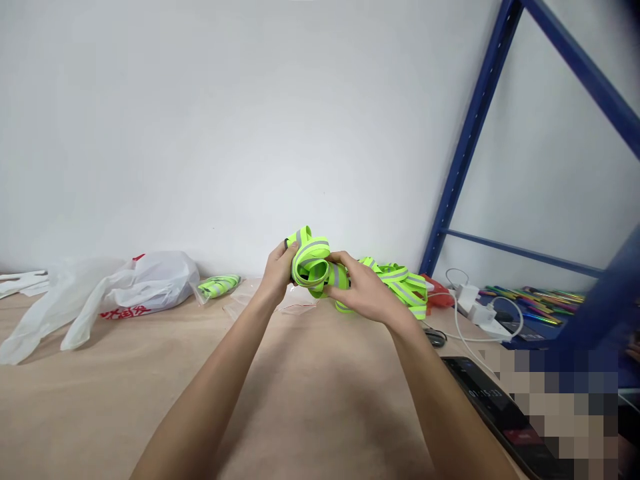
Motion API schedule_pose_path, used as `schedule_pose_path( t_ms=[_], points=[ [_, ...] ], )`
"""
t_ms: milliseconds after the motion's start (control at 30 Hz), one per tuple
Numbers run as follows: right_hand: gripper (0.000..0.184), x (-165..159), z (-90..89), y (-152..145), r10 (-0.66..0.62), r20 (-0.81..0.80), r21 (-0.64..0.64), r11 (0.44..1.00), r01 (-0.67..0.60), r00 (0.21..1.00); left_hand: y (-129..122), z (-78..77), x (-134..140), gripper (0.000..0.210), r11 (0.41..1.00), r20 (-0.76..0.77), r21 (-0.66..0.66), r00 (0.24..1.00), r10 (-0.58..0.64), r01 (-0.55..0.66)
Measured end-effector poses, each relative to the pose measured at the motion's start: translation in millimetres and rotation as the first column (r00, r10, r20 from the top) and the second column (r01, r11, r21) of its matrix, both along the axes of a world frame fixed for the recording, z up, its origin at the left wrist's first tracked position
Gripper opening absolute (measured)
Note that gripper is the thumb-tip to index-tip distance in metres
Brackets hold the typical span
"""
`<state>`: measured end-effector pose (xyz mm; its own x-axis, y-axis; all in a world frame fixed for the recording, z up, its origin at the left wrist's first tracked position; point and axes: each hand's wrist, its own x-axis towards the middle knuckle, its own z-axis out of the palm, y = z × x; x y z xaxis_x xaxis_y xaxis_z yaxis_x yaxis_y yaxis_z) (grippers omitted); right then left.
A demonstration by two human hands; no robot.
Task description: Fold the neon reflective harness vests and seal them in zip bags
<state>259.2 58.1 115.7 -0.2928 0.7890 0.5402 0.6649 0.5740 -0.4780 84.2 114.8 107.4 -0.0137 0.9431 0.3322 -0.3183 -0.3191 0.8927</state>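
Forearms (210,383), left hand (277,273) and right hand (367,288), grip clamped on neon strap (313,252), clear bag (201,297) holding folded band (220,285)

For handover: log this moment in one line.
left grip: holds neon strap; right grip: holds same strap; strap pile: beside right grip; bagged strap: left of left grip

The left hand (277,273) and the right hand (369,291) are bare, as is each arm along its visible length. The right forearm (425,390) shows just to the left of the phone (493,393), the left forearm (210,380) well to the left of that same phone. Both forearms look smooth and rounded, slim near the hand and broader farther back. The fingers (345,259) are slender, though several are partly hidden.
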Motion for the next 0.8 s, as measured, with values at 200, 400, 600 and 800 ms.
schedule_pose_path(
  t_ms=[200,400,600,800],
  points=[
    [0.016,-8,-7.0,5,-0.053,-0.076,0.085,0.995,0.059,0.996,5,-1.0,-5,0.028,0.999,0.015,-0.014,0.999,0.031,-0.031],
    [0.012,-9,-10.3,13,0.047,-0.155,0.181,0.983,-0.018,0.987,10,-2.2,-7,0.035,0.996,0.108,-0.093,0.994,0.014,-0.004],
    [0.021,-7,-13.3,16,-0.041,-0.112,0.187,0.980,0.062,0.993,12,-4.4,-8,0.034,0.985,0.175,-0.162,0.984,-0.025,0.054],
    [0.055,-7,-14.6,18,0.035,-0.107,0.126,0.992,-0.021,0.994,9,-4.3,-9,0.042,0.990,0.139,-0.087,0.986,-0.094,0.106]
  ],
)
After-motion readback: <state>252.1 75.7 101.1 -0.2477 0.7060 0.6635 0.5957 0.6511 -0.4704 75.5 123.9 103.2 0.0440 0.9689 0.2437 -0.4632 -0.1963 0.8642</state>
